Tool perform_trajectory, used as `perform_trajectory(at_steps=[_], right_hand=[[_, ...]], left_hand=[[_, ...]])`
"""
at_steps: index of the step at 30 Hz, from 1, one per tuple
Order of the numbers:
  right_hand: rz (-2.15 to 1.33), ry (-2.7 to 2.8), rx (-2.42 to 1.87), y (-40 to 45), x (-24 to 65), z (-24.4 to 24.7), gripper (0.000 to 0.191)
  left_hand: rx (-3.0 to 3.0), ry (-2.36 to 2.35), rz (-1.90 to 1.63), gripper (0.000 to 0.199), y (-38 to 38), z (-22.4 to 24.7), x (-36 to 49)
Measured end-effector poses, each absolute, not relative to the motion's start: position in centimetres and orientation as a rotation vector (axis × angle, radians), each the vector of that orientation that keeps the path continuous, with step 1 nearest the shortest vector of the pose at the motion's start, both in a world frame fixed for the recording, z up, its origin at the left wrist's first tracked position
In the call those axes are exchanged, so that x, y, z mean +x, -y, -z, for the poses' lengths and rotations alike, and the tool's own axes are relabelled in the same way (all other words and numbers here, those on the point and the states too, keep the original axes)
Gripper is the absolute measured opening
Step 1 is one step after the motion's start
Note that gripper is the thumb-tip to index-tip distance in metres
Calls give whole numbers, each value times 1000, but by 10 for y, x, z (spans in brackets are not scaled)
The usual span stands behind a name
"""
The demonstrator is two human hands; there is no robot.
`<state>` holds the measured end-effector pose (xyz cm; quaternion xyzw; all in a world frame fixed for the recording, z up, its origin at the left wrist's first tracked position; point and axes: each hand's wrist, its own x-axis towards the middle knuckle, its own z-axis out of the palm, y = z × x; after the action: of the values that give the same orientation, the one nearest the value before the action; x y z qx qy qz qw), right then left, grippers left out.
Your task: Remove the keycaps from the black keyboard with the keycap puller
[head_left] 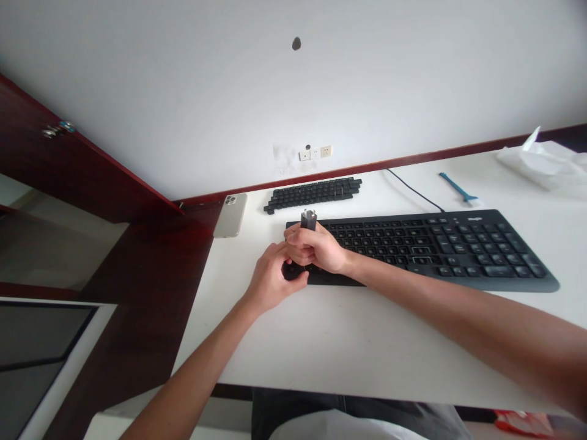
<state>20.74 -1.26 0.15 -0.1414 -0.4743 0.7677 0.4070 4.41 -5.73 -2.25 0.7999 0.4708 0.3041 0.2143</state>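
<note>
A black keyboard (481, 282) lies on the white desk, and many of its keycaps are off on the left and middle parts. My right hand (321, 247) is closed in a fist around an upright dark tool with a metal pronged top (309, 219), over the keyboard's left end. The tool's lower end is hidden by my fingers. My left hand (270, 278) grips the keyboard's lower left corner, thumb along the front edge and fingers curled close beneath my right hand.
Loose black keycaps (314, 192) lie in rows behind the keyboard. A phone (232, 217) rests at the desk's left edge. At the back right are a blue-handled brush (456, 186) and crumpled white tissue (545, 165). A cable (415, 190) runs toward the wall.
</note>
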Motion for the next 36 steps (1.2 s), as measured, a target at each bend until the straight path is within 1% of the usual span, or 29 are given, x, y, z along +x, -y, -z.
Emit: perform_trajectory(at_steps=[6,10,15,20,23,27,32,36], right_hand=[[-1751,1174,-559,24,200,-12,37],[-1738,1271,-568,31,197,-20,37],[-1737,1239,-588,30,197,-16,36],[-1594,1128,-792,30,192,-11,36],[-1564,1061,-860,30,189,-11,38],[-1567,979,-819,31,190,-9,39],[-1561,1048,-658,29,195,-3,35],[-1652,1105,-598,26,197,-2,33]], left_hand=[[2265,-1347,-805,15,57,22,44],[2251,-1315,-784,15,56,24,40],[2247,-1288,-775,14,54,26,36],[2211,-1269,-730,16,53,22,35],[2213,-1256,-684,20,53,19,35],[2225,-1251,-664,20,52,17,35],[2222,-1225,-690,19,53,19,35],[2198,-1248,-742,17,52,22,35]])
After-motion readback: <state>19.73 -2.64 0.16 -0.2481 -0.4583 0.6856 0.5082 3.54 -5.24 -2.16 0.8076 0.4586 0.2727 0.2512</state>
